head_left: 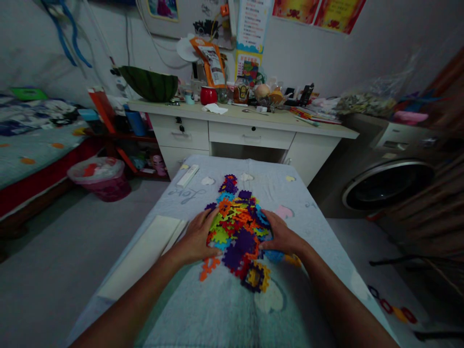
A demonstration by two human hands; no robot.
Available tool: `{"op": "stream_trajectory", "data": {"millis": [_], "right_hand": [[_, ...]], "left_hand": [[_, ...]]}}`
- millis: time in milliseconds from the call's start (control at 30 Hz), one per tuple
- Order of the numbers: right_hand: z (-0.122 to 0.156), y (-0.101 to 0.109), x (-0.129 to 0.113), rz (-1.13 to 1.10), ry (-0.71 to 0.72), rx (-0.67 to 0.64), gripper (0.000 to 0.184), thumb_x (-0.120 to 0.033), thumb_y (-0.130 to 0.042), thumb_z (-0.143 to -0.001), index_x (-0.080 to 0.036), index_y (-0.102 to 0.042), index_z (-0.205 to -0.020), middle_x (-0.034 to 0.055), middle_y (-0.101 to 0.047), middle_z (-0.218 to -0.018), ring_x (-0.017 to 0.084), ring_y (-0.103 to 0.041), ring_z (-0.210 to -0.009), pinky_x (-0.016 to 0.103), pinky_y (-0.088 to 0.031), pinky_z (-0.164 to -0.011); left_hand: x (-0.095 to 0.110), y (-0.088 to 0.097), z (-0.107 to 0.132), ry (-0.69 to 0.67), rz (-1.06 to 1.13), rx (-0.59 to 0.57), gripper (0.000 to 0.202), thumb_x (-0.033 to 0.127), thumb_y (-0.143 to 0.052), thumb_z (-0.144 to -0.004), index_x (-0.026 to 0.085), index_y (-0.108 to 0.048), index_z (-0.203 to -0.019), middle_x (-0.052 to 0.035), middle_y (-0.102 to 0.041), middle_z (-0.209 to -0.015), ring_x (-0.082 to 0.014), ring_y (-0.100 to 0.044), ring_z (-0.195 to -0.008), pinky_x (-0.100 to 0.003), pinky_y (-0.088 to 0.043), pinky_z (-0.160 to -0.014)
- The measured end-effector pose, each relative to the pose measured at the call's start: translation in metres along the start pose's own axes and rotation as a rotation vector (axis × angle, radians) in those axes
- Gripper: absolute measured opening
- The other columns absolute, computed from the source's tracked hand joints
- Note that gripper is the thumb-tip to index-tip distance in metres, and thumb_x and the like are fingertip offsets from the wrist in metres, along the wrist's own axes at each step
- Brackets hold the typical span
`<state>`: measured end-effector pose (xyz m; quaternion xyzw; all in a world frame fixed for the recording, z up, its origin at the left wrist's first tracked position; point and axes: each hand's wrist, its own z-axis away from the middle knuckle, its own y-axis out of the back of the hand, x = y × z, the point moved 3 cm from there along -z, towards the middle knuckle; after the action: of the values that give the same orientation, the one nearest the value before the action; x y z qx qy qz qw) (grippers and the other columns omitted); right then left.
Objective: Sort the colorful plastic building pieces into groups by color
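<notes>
Toothed pieces [239, 249], pale slab [141, 258] beside, white oblong [188, 176] beyond

Grey script [188, 194] on the pale blue cloth [170, 314] reads "Love", lol. Print on the blue-and-white paper chart [253, 24] and red-and-yellow posters [339, 14]? Way too blurry.

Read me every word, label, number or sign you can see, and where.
"Love": script on the cloth.
Wall chart: lines of print, too blurred to read.
Red poster: too blurred to read.
Orange pouch and jar: labels too small to read.
</notes>
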<state>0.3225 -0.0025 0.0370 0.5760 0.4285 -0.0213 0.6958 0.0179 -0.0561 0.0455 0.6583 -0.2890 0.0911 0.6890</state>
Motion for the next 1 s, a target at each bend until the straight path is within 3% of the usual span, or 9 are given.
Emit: {"op": "stream_trajectory", "data": {"millis": [167,267,367,433,533,700,767,867,1000], "right_hand": [[-0.032,-0.008,-0.028,-0.231,0.026,0.109,0.09,-0.037,-0.074,-0.076,-0.023,-0.027,-0.152,0.012,-0.041,-0.151,0.028,-0.041,-0.138,0.048,-0.031,-0.115],[-0.042,0.001,-0.029,-0.232,0.017,0.221,0.071,-0.031,-0.065,-0.082,-0.023,-0.037,-0.146,0.0105,-0.047,-0.146,0.026,-0.045,-0.135,0.047,-0.032,-0.115],[-0.034,0.017,-0.017,-0.106,-0.078,0.326,0.062,-0.034,-0.058,-0.085,-0.019,-0.041,-0.143,0.014,-0.048,-0.145,0.027,-0.044,-0.135,0.047,-0.032,-0.115],[-0.018,0.026,-0.008,0.0,-0.127,0.352,0.065,-0.041,-0.059,-0.085,-0.018,-0.041,-0.143,0.0165,-0.047,-0.145,0.029,-0.043,-0.136,0.049,-0.031,-0.115],[0.018,0.027,0.001,0.116,-0.138,0.293,0.082,-0.054,-0.064,-0.079,-0.019,-0.035,-0.148,0.0179,-0.04,-0.15,0.032,-0.037,-0.139,0.052,-0.03,-0.115],[0.073,-0.002,0.012,0.252,-0.227,0.08,0.127,-0.069,-0.079,-0.054,-0.021,-0.02,-0.155,0.022,-0.022,-0.158,0.041,-0.019,-0.146,0.06,-0.023,-0.115],[0.081,-0.014,0.013,0.275,-0.223,0.04,0.13,-0.071,-0.079,-0.051,-0.022,-0.019,-0.156,0.0219,-0.019,-0.159,0.042,-0.016,-0.147,0.061,-0.02,-0.115],[0.074,-0.02,0.014,0.272,-0.199,0.076,0.118,-0.07,-0.073,-0.062,-0.02,-0.021,-0.155,0.0221,-0.023,-0.158,0.04,-0.019,-0.146,0.058,-0.022,-0.116],[0.044,-0.016,0.014,0.222,-0.129,0.139,0.104,-0.063,-0.07,-0.071,-0.017,-0.026,-0.153,0.0227,-0.03,-0.155,0.039,-0.028,-0.143,0.056,-0.027,-0.114]], "left_hand": [[0.02,-0.001,-0.023,-0.118,0.125,0.073,0.107,0.032,-0.075,-0.066,0.025,-0.016,-0.154,-0.0156,-0.025,-0.157,-0.0334,-0.025,-0.145,-0.049,-0.027,-0.116],[0.023,0.003,-0.038,-0.13,0.145,0.036,0.101,0.047,-0.074,-0.071,0.028,-0.018,-0.153,-0.0143,-0.028,-0.157,-0.0356,-0.024,-0.145,-0.058,-0.015,-0.117],[0.019,0.015,-0.063,-0.104,0.175,0.121,0.07,0.055,-0.051,-0.088,0.03,-0.029,-0.15,-0.0105,-0.037,-0.153,-0.0309,-0.03,-0.143,-0.058,-0.012,-0.117],[0.014,0.024,-0.088,-0.107,0.192,0.246,0.058,0.052,-0.041,-0.092,0.026,-0.04,-0.144,-0.0096,-0.044,-0.147,-0.0254,-0.038,-0.138,-0.049,-0.023,-0.117],[0.003,0.029,-0.131,-0.066,0.169,0.295,0.052,0.047,-0.036,-0.094,0.017,-0.052,-0.134,-0.0121,-0.05,-0.138,-0.0208,-0.044,-0.132,-0.036,-0.029,-0.114],[-0.014,0.02,-0.183,0.14,0.094,0.19,0.056,0.053,-0.048,-0.087,0.019,-0.055,-0.13,-0.0152,-0.044,-0.146,-0.0319,-0.034,-0.14,-0.046,-0.029,-0.112],[-0.016,0.014,-0.19,0.134,0.101,0.138,0.057,0.057,-0.058,-0.078,0.021,-0.06,-0.122,-0.0125,-0.052,-0.14,-0.032,-0.042,-0.134,-0.042,-0.034,-0.109],[-0.014,0.009,-0.189,0.086,0.125,0.071,0.055,0.057,-0.066,-0.069,0.021,-0.064,-0.111,-0.0088,-0.064,-0.122,-0.0279,-0.056,-0.118,-0.035,-0.042,-0.1],[-0.012,0.012,-0.175,-0.005,0.174,0.037,0.038,0.048,-0.062,-0.074,0.02,-0.066,-0.099,-0.0046,-0.068,-0.1,-0.023,-0.062,-0.097,-0.035,-0.049,-0.089]]}}
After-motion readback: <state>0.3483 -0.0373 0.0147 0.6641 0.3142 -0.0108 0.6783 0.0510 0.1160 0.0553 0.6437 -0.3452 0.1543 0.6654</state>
